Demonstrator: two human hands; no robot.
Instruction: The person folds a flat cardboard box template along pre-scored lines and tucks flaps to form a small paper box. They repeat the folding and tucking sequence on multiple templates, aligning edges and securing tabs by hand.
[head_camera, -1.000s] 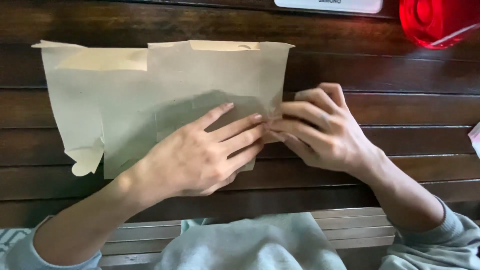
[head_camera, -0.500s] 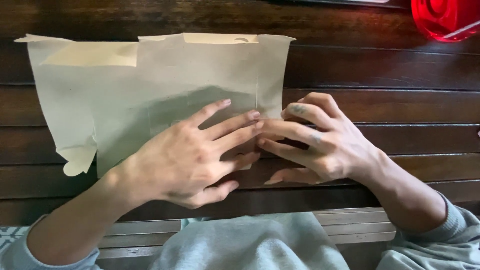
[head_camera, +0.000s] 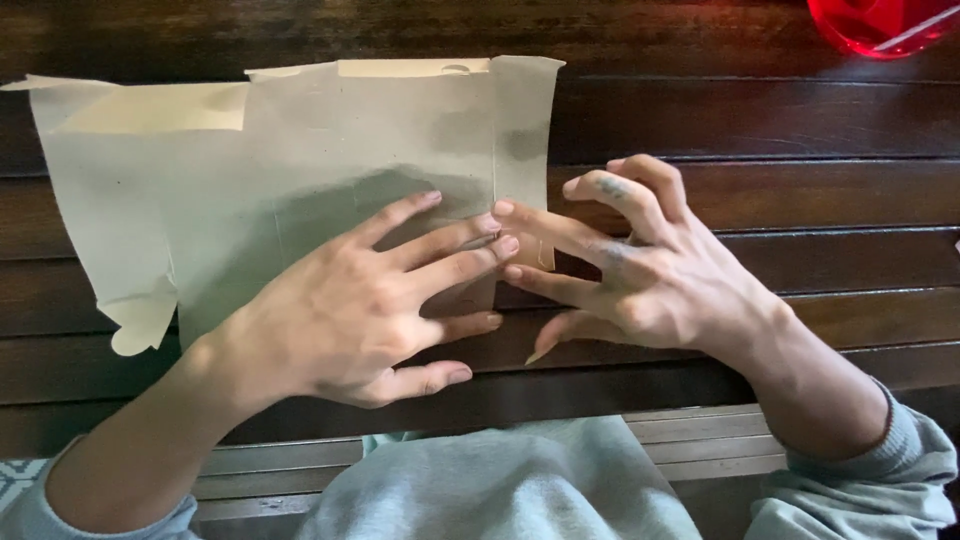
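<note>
Flat and open, gripping nothing, two hands press one sheet of tan paper (head_camera: 300, 170) across the upper left of a dark slatted wooden table (head_camera: 760, 120), left hand (head_camera: 360, 310) spread on it, right hand (head_camera: 640, 270) fingertips on its right edge, one red container (head_camera: 880, 25) upper right.

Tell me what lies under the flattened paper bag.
The flattened paper bag lies on a dark slatted wooden table. Anything beneath it is hidden. The left hand presses on top.
</note>
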